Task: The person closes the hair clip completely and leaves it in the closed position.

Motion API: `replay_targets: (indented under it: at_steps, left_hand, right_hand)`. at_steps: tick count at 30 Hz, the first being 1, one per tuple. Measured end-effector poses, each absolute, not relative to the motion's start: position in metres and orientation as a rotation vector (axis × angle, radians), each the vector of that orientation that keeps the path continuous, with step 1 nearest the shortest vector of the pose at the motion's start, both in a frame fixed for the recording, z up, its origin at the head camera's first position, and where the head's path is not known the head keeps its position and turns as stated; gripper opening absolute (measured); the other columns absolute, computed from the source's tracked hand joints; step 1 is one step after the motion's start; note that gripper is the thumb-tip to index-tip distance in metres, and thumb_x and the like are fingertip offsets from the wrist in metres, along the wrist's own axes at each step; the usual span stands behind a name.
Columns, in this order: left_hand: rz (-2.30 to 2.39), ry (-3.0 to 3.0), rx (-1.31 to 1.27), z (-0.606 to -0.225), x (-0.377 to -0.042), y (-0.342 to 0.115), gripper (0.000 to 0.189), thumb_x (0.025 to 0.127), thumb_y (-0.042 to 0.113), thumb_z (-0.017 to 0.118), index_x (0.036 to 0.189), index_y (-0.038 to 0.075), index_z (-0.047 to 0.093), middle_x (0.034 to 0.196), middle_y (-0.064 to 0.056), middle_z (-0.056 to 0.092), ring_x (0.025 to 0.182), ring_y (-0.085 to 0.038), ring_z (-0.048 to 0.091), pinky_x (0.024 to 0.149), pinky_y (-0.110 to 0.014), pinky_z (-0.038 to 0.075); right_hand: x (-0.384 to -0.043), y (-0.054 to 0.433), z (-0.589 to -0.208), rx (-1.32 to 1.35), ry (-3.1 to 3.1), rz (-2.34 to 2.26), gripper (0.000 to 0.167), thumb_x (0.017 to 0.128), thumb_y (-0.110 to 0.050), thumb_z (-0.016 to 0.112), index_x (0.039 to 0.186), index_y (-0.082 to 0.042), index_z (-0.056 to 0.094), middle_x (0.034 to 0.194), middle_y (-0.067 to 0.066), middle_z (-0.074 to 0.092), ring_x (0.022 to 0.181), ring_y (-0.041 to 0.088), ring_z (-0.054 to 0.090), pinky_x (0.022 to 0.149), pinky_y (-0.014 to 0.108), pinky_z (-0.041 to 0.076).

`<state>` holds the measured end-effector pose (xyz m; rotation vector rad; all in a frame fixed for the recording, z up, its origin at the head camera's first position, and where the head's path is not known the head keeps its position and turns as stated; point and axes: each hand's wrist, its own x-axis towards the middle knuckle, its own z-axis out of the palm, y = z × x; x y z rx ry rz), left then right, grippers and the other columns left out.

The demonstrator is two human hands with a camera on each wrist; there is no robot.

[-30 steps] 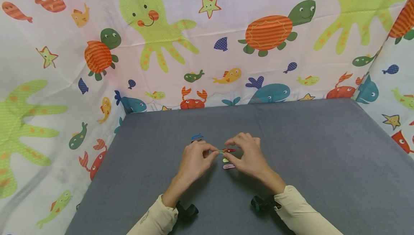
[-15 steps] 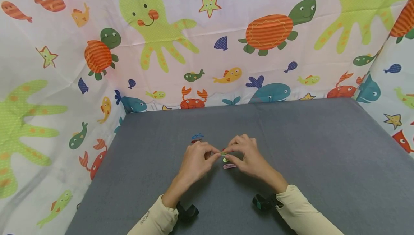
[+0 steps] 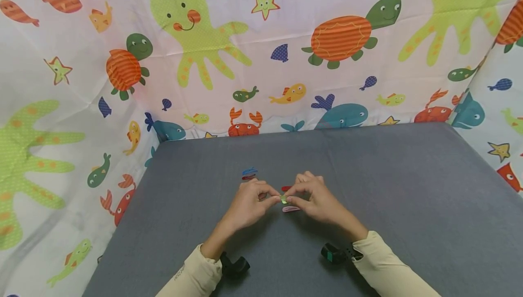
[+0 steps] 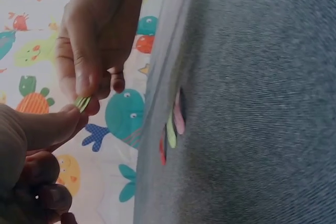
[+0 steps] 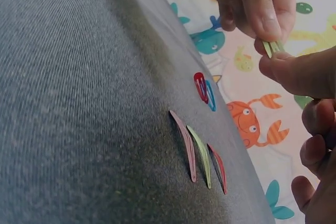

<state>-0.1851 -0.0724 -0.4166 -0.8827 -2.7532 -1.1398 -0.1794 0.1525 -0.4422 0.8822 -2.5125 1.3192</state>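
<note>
A light green snap hair clip [image 5: 272, 49] hangs between my hands above the table, its two ends pinched between fingertips. My left hand [image 3: 247, 202] holds one end with thumb and index finger. Thumb and forefinger of my right hand [image 3: 316, 200] grip the opposite end, covering much of the clip. Below, a pink hair clip [image 5: 185, 146], another light green hair clip [image 5: 202, 157] and a red hair clip [image 5: 218, 168] lie side by side on the grey cloth. A second red hair clip [image 5: 200, 87] and a blue hair clip [image 5: 211, 96] lie together farther left in the head view.
Grey cloth [image 3: 392, 188] covers the table. Behind it and at both sides hangs a curtain [image 3: 261, 61] printed with sea animals. Black wrist cameras sit on both wrists, the left camera [image 3: 236, 266] and the right camera [image 3: 334, 253] close over the cloth.
My right thumb and index finger, spread apart one second ago, have closed onto the green hair clip held by my left hand. Both hands have come slightly nearer to the body.
</note>
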Motion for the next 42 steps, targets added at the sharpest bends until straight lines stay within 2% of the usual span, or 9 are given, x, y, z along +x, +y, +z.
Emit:
replay_targets:
  at_steps: [6, 12, 16, 20, 23, 25, 30, 35, 42]
  left_hand:
    - [-1.356, -2.807, -0.958, -0.415, -0.189, -0.079, 0.008, 0.092, 0.020, 0.076, 0.089, 0.015, 0.082, 0.068, 0.008, 0.056, 0.067, -0.008, 0.037, 0.065, -0.024, 0.031]
    - [-1.528, -2.783, -0.977, -0.416, -0.191, -0.081, 0.008, 0.093, 0.018, 0.075, 0.091, 0.016, 0.082, 0.066, 0.003, 0.048, 0.061, -0.007, 0.036, 0.058, -0.021, 0.032]
    - [-1.400, -2.803, -0.918, -0.416, -0.190, -0.078, 0.006, 0.092, 0.022, 0.076, 0.092, 0.020, 0.082, 0.063, 0.007, 0.042, 0.059, -0.005, 0.034, 0.058, -0.022, 0.031]
    - [-1.117, -2.771, -0.930, -0.416, -0.187, -0.075, 0.011, 0.090, 0.029, 0.079, 0.100, 0.026, 0.081, 0.062, 0.012, 0.042, 0.064, -0.005, 0.035, 0.073, -0.031, 0.030]
    - [-0.928, -2.683, -0.984, -0.417, -0.186, -0.074, 0.019, 0.087, 0.032, 0.082, 0.105, 0.026, 0.080, 0.063, 0.011, 0.046, 0.067, -0.006, 0.035, 0.077, -0.036, 0.026]
    - [-0.840, -2.615, -1.020, -0.417, -0.186, -0.073, 0.022, 0.085, 0.032, 0.084, 0.106, 0.026, 0.080, 0.066, 0.011, 0.054, 0.068, -0.006, 0.036, 0.076, -0.036, 0.027]
    - [-0.687, -2.503, -1.075, -0.416, -0.185, -0.073, 0.022, 0.082, 0.030, 0.087, 0.102, 0.026, 0.081, 0.080, 0.011, 0.070, 0.071, -0.006, 0.041, 0.074, -0.032, 0.026]
    - [-0.625, -2.491, -1.051, -0.416, -0.184, -0.072, 0.020, 0.080, 0.029, 0.088, 0.100, 0.027, 0.082, 0.078, 0.011, 0.069, 0.071, -0.007, 0.041, 0.073, -0.030, 0.025]
    - [-0.715, -2.517, -0.976, -0.420, -0.184, -0.071, 0.018, 0.080, 0.029, 0.088, 0.097, 0.025, 0.083, 0.075, 0.009, 0.067, 0.071, -0.007, 0.041, 0.070, -0.030, 0.026]
  right_hand:
    - [-0.178, 0.154, -0.441, 0.932, -2.532, 1.373, 0.009, 0.086, -0.011, 0.080, 0.091, -0.019, 0.083, 0.070, -0.009, 0.044, 0.072, 0.016, 0.039, 0.075, 0.034, 0.022]
    - [-0.179, 0.155, -0.439, 0.953, -2.530, 1.449, 0.006, 0.088, -0.013, 0.079, 0.091, -0.016, 0.083, 0.068, -0.007, 0.046, 0.070, 0.018, 0.039, 0.073, 0.030, 0.026]
    - [-0.180, 0.156, -0.437, 0.909, -2.574, 1.452, 0.008, 0.088, -0.014, 0.079, 0.092, -0.019, 0.082, 0.069, -0.008, 0.047, 0.071, 0.012, 0.038, 0.076, 0.034, 0.025]
    - [-0.180, 0.158, -0.436, 0.857, -2.642, 1.475, 0.011, 0.088, -0.013, 0.078, 0.092, -0.022, 0.082, 0.070, -0.008, 0.047, 0.072, 0.011, 0.039, 0.076, 0.036, 0.026]
    - [-0.180, 0.159, -0.435, 0.832, -2.672, 1.544, 0.010, 0.091, -0.012, 0.076, 0.092, -0.020, 0.081, 0.070, -0.006, 0.046, 0.072, 0.013, 0.039, 0.072, 0.033, 0.030]
    - [-0.181, 0.160, -0.434, 0.820, -2.678, 1.606, 0.010, 0.092, -0.011, 0.074, 0.091, -0.018, 0.081, 0.071, -0.005, 0.046, 0.072, 0.013, 0.040, 0.068, 0.030, 0.032]
    - [-0.180, 0.160, -0.434, 0.808, -2.667, 1.721, 0.010, 0.095, -0.011, 0.070, 0.093, -0.010, 0.080, 0.073, -0.003, 0.047, 0.073, 0.012, 0.042, 0.068, 0.029, 0.033]
    - [-0.179, 0.160, -0.433, 0.795, -2.669, 1.764, 0.012, 0.097, -0.013, 0.069, 0.097, -0.007, 0.080, 0.076, -0.002, 0.052, 0.073, 0.011, 0.044, 0.068, 0.028, 0.035]
    - [-0.180, 0.161, -0.436, 0.788, -2.648, 1.629, 0.013, 0.095, -0.017, 0.073, 0.105, -0.017, 0.080, 0.077, -0.004, 0.051, 0.077, 0.017, 0.044, 0.072, 0.034, 0.036]
